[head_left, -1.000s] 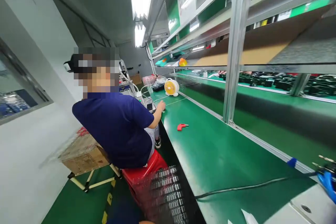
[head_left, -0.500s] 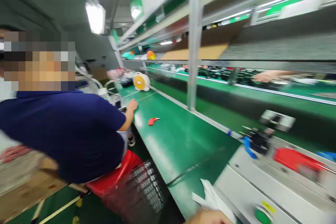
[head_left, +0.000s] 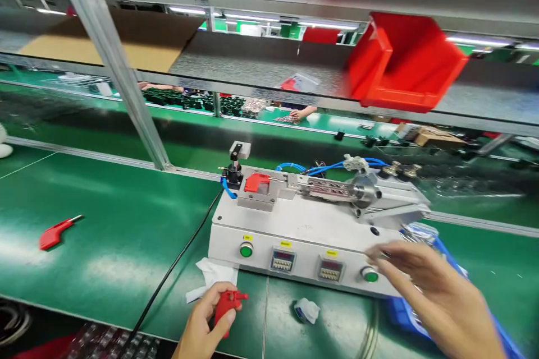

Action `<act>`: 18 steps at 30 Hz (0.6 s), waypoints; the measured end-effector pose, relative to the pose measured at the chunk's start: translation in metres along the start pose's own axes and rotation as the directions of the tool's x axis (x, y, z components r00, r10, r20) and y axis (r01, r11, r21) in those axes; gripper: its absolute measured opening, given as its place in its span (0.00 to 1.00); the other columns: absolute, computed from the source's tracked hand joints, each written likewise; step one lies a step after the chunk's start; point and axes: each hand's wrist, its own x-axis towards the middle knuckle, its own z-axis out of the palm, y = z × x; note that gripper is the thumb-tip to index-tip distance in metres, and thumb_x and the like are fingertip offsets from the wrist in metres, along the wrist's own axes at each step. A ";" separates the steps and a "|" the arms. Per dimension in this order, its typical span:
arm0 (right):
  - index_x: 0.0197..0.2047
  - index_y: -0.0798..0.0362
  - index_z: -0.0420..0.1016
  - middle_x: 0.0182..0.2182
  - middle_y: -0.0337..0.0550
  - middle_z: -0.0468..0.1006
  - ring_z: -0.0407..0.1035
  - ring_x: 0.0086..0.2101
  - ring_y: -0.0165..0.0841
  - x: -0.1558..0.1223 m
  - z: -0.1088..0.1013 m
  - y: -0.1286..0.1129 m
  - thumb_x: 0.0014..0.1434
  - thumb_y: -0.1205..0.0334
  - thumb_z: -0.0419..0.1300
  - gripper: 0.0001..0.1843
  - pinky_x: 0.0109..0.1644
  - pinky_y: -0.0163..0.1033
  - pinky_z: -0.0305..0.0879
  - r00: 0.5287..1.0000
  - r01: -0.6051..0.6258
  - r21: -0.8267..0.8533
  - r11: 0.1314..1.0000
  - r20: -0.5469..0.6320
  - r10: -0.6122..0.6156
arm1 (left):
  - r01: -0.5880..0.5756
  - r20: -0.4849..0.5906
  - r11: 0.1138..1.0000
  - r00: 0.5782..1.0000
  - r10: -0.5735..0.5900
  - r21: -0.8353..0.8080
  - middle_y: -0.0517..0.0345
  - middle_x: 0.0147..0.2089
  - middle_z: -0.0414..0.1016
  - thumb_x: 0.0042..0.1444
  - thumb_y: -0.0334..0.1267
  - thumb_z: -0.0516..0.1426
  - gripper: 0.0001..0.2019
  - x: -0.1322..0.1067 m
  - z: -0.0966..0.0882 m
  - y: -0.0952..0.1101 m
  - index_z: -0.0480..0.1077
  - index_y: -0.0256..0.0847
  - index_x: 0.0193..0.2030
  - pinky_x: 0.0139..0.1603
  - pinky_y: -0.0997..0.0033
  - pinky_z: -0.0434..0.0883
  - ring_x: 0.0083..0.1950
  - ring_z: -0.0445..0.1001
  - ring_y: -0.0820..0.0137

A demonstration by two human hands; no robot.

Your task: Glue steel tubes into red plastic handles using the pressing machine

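Note:
My left hand (head_left: 206,322) is closed around a red plastic handle (head_left: 227,305), its narrow end pointing right, just in front of the machine. My right hand (head_left: 438,291) is raised before the right end of the machine, thumb and fingertips brought together; what they pinch, if anything, is too small to make out. Beneath that hand, a blue bin (head_left: 398,314) holds thin metal pieces, partly hidden. The white bench machine (head_left: 303,230) has green buttons and two small displays. Another red part (head_left: 256,182) sits in its metal fixture.
A red handle with a metal shaft (head_left: 56,234) lies on the green bench (head_left: 126,235) at left. White paper (head_left: 217,275) and a crumpled wad (head_left: 307,311) lie before the machine. A black cable (head_left: 177,261) crosses the bench. Overhead, a red bin (head_left: 408,67) stands on the shelf.
My view has swung right from the co-worker and bench end to the machine. Both my hands now show, the left holding a red handle; earlier only a blurred bit of one hand appeared.

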 end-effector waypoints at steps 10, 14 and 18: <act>0.46 0.49 0.77 0.38 0.46 0.82 0.79 0.37 0.37 0.023 0.041 -0.024 0.69 0.39 0.64 0.21 0.43 0.40 0.80 0.988 0.039 0.179 0.983 0.142 -0.065 | 0.033 -0.012 0.999 0.999 -0.033 -0.031 0.47 0.43 0.84 0.61 0.66 0.64 0.30 0.001 -0.001 -0.004 0.74 0.40 0.55 0.35 0.67 0.73 0.32 0.76 0.64; 0.49 0.48 0.79 0.38 0.46 0.82 0.78 0.34 0.37 0.034 0.051 -0.023 0.70 0.38 0.63 0.22 0.42 0.41 0.80 0.984 0.069 0.132 0.989 0.152 -0.089 | -0.010 0.030 0.999 0.999 0.011 -0.040 0.48 0.42 0.83 0.62 0.64 0.63 0.28 0.008 0.000 -0.004 0.74 0.40 0.54 0.39 0.66 0.75 0.35 0.77 0.64; 0.46 0.48 0.80 0.39 0.46 0.83 0.78 0.33 0.38 0.048 0.066 -0.034 0.71 0.40 0.61 0.19 0.40 0.42 0.80 0.965 0.170 0.114 0.979 0.180 -0.189 | -0.038 0.061 0.998 0.997 0.040 -0.044 0.50 0.43 0.83 0.63 0.62 0.63 0.26 0.015 0.001 -0.004 0.75 0.42 0.53 0.42 0.65 0.75 0.35 0.78 0.63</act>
